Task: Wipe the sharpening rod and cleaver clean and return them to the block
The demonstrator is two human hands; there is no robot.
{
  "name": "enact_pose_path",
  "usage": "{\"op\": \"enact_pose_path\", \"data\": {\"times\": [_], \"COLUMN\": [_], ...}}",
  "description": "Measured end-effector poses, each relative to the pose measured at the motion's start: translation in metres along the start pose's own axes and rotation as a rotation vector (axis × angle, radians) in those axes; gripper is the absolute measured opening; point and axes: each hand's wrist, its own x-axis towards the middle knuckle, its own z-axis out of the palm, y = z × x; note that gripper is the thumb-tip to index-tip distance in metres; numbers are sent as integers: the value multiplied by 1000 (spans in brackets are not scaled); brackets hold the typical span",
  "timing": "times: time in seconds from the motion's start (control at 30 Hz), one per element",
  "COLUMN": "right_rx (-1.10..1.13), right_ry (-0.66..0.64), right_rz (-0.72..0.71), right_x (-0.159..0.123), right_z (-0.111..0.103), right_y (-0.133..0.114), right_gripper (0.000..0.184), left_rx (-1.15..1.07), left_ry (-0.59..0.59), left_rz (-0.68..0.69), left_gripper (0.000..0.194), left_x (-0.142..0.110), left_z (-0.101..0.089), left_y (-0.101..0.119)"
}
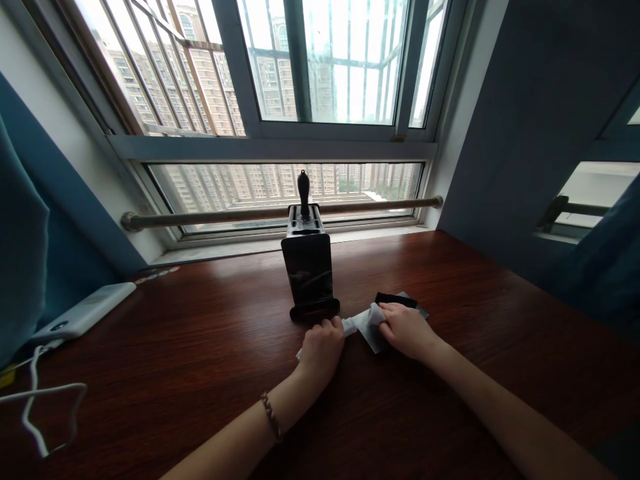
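My left hand, a braided bracelet on its wrist, is closed around the white handle of what looks like a kitchen cleaver. The cleaver's flat grey blade points right, low over the wooden table. My right hand pinches a crumpled white cloth or tissue against the blade, and its fingers hide part of both. Behind the fingers lies a dark black strip, whose kind I cannot make out. Just beyond my left hand stands a black knife block with one black-handled tool upright in it.
A reddish-brown wooden table reaches to the window sill. On the left lie a white power bank and its white cable. A horizontal rail crosses the window behind the block. Blue curtains hang at the sides.
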Motion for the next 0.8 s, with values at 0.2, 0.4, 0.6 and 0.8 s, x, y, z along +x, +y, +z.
{"op": "enact_pose_path", "data": {"times": [0.2,0.4,0.6,0.8], "right_rx": [-209,-276,-210,-100], "right_ry": [-182,-240,-151,-190], "right_rz": [487,306,-165,-177], "right_x": [5,-4,-17,-18], "right_z": [-17,-16,-15,-27], "right_y": [25,5,-31,-32], "right_gripper": [34,32,36,32], "left_rx": [11,26,42,33], "left_ry": [15,22,43,73], "left_rz": [14,10,11,23], "left_gripper": [34,32,31,33], "left_x": [0,1,0,2], "left_z": [2,3,5,8], "left_y": [0,-1,1,1]}}
